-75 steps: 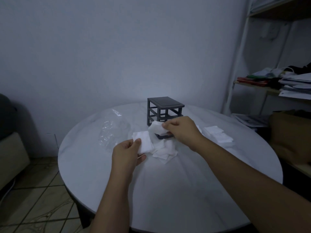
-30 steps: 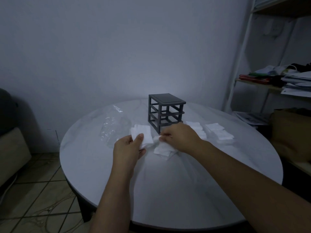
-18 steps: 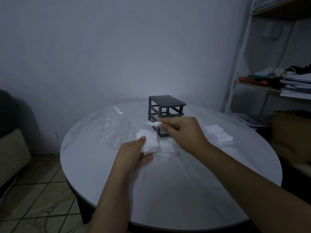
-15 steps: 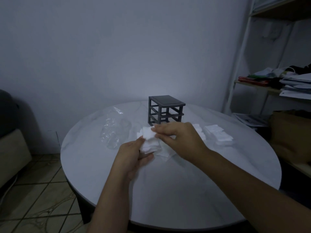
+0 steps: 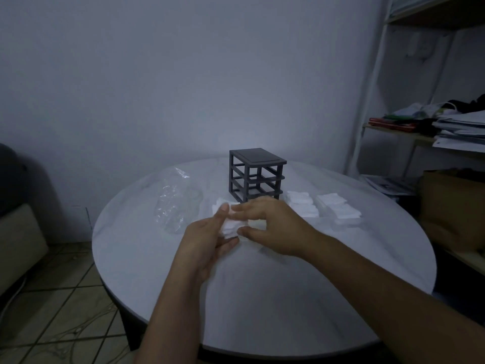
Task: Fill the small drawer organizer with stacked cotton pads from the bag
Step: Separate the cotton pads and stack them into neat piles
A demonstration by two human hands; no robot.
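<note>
A small stack of white cotton pads (image 5: 232,227) sits between both hands above the table. My left hand (image 5: 207,239) holds it from below, thumb on top. My right hand (image 5: 273,227) pinches the stack's right side with thumb and fingers. The dark grey drawer organizer (image 5: 256,177) stands just behind the hands as an open frame with no drawers in it. The clear plastic bag (image 5: 175,203) lies crumpled to the left. More pads (image 5: 219,204) lie behind my left thumb.
Two clear drawers filled with stacked cotton pads (image 5: 301,207) (image 5: 337,210) rest right of the organizer. The round white table (image 5: 275,298) has its front edge near me. A shelf unit (image 5: 430,127) with papers stands at the right, a cardboard box (image 5: 456,206) beneath it.
My right hand brought single pads from the loose pile onto the stack in my left hand. Now it grips the stack's side, and both hands sit slightly lower and closer.
</note>
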